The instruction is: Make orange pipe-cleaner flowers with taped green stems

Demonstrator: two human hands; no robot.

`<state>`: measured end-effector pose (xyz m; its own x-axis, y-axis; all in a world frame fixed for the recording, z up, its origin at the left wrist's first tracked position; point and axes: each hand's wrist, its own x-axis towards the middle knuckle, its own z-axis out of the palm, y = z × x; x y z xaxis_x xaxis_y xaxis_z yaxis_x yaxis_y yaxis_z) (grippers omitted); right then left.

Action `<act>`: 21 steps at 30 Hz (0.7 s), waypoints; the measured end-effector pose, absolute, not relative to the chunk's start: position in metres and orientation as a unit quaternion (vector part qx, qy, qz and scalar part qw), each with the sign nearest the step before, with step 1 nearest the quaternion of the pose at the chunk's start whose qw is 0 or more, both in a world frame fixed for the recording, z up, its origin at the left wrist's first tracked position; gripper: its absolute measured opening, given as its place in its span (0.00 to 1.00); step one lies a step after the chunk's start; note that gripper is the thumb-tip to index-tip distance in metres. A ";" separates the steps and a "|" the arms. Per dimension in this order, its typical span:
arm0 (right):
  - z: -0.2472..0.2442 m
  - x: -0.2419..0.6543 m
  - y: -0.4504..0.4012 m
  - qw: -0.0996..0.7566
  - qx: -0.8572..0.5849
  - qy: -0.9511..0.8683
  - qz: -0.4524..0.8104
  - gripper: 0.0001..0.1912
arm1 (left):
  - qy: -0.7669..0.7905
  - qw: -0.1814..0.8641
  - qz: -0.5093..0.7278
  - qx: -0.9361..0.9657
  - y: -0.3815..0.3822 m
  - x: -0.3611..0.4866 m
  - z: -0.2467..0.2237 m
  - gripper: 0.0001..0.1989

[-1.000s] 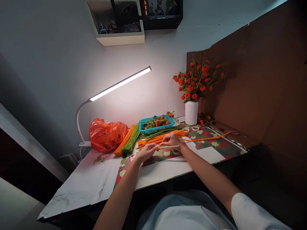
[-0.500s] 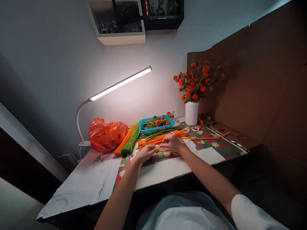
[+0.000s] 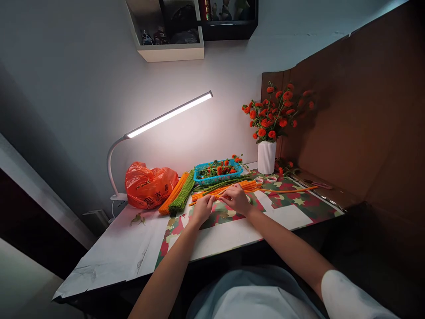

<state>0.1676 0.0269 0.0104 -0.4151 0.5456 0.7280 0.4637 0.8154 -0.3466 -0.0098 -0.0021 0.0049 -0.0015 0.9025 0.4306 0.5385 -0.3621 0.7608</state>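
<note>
My left hand [image 3: 203, 209] and my right hand [image 3: 237, 199] meet over the patterned mat [image 3: 229, 216], fingertips pinched close together. Between them shows a small bit of orange pipe cleaner [image 3: 217, 198], mostly hidden by the fingers. Just behind my hands lies a loose bundle of orange pipe cleaners [image 3: 248, 185], with green pipe cleaners [image 3: 226, 182] beyond it. One long orange stem [image 3: 292, 191] stretches off to the right.
A blue basket [image 3: 219, 178] holds orange flowers. Left of it are a green bundle [image 3: 182, 195], an orange bundle [image 3: 172, 195] and an orange plastic bag [image 3: 149, 186]. A lit lamp [image 3: 171, 114] leans over the table. At right stand a white vase [image 3: 266, 157] and cardboard [image 3: 348, 110]; tape rolls [image 3: 271, 179] lie nearby.
Both hands have risen slightly toward the orange bundle, and my left hand has turned more upright. The fingertips stay pinched around the orange piece. The whole view has shifted a little.
</note>
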 end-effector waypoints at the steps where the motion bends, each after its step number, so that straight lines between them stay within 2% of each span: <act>1: 0.011 0.166 0.026 0.459 -0.305 -0.832 0.061 0.16 | 0.532 0.199 0.483 0.666 -0.001 -0.010 0.005 0.15; 4: 0.011 0.163 0.027 0.481 -0.319 -0.806 0.132 0.16 | 0.527 0.241 0.524 0.624 0.003 -0.012 0.005 0.17; 8: 0.009 0.163 0.031 0.478 -0.319 -0.761 0.301 0.18 | 0.468 0.391 0.536 0.584 0.005 -0.016 0.004 0.22; 11: 0.008 0.167 0.035 0.443 -0.310 -0.741 0.398 0.18 | 0.398 0.509 0.481 0.592 0.002 -0.019 0.007 0.25; 13: 0.009 0.171 0.038 0.428 -0.307 -0.741 0.416 0.18 | 0.379 0.543 0.422 0.620 -0.003 -0.020 0.009 0.25; 16: 0.011 0.178 0.043 0.419 -0.325 -0.751 0.393 0.18 | 0.397 0.532 0.345 0.664 -0.009 -0.021 0.012 0.26; 21: 0.009 0.184 0.050 0.407 -0.317 -0.803 0.299 0.18 | 0.451 0.419 0.272 0.740 -0.013 -0.022 0.015 0.29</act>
<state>0.1843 0.0500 0.0090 -0.4675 0.7530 0.4631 0.2663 0.6195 -0.7384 -0.0220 -0.0129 0.0150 0.4454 0.8950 0.0237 0.4392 -0.2415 0.8653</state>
